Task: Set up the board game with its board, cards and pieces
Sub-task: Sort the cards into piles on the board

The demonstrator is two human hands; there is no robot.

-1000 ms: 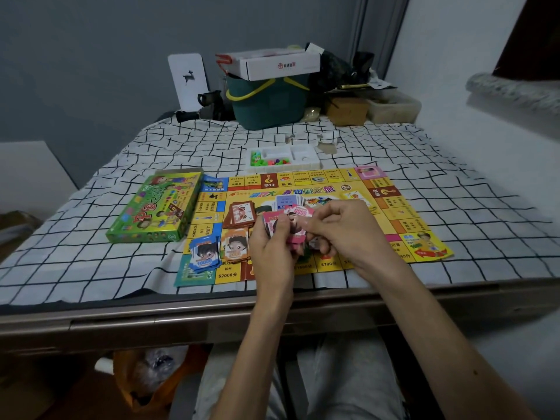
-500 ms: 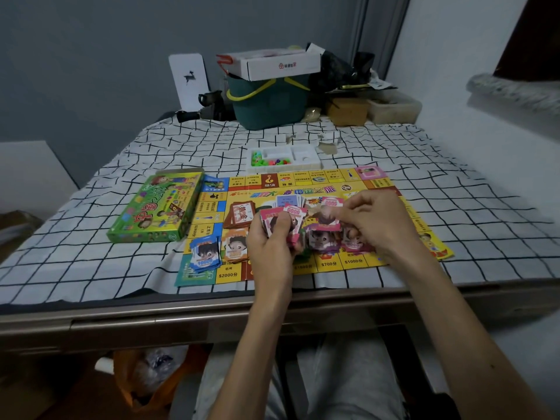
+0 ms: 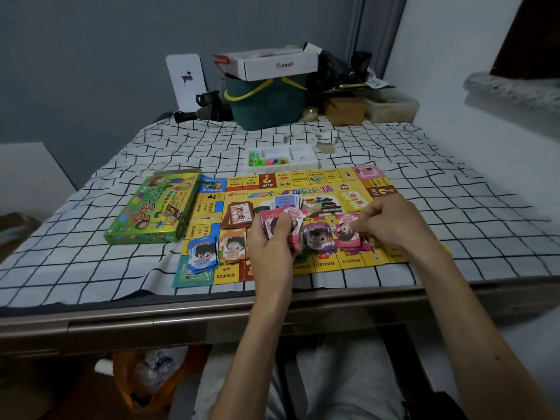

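Just past the far edge of the flat, glossy game board point(image 3: 351, 262), a white moulded tray point(image 3: 306, 156) holds bright plastic pieces point(image 3: 266, 161) in its left compartment. A shiny green cardboard box point(image 3: 154, 207) lies against the board's left side. Over the board's near half, the left hand point(image 3: 272, 250) curls round a wad of pink paper notes point(image 3: 281, 219), and the right hand point(image 3: 394, 225) pinches a single pink note point(image 3: 348, 233) atop a pile.

Checked-cloth table point(image 3: 91, 268), game board point(image 3: 348, 262), green box point(image 3: 151, 210), white tray point(image 3: 281, 160)
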